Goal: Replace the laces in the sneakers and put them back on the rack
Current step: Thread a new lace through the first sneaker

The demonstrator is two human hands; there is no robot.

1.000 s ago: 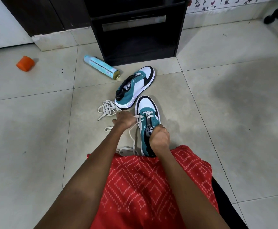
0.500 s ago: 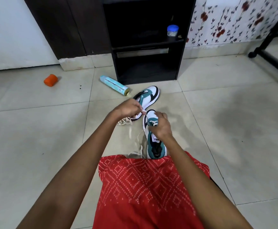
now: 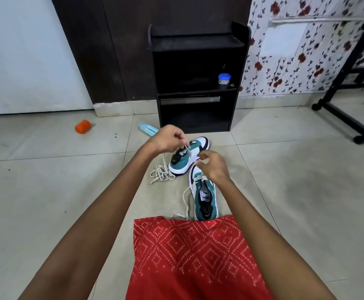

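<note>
Two teal, white and black sneakers lie on the tiled floor. The near sneaker (image 3: 204, 198) points away from me, its heel at my red skirt, with a cream lace (image 3: 185, 199) threaded through its front eyelets and trailing off its left side. My left hand (image 3: 168, 138) pinches one end of that lace, raised over the far sneaker (image 3: 188, 158). My right hand (image 3: 214, 167) pinches the other lace end above the near sneaker's toe. A loose bundle of lace (image 3: 161, 173) lies left of the far sneaker. The black shoe rack (image 3: 195, 83) stands behind.
A light blue tube (image 3: 148, 129) lies left of the rack's base and an orange cap (image 3: 82, 126) further left. A small blue-lidded jar (image 3: 224, 79) sits on the rack's shelf. A black wheeled stand (image 3: 345, 118) is at the right.
Both hands have lifted away from the near sneaker's eyelets, drawing the lace ends up and forward. The view has tilted up, showing the whole rack.
</note>
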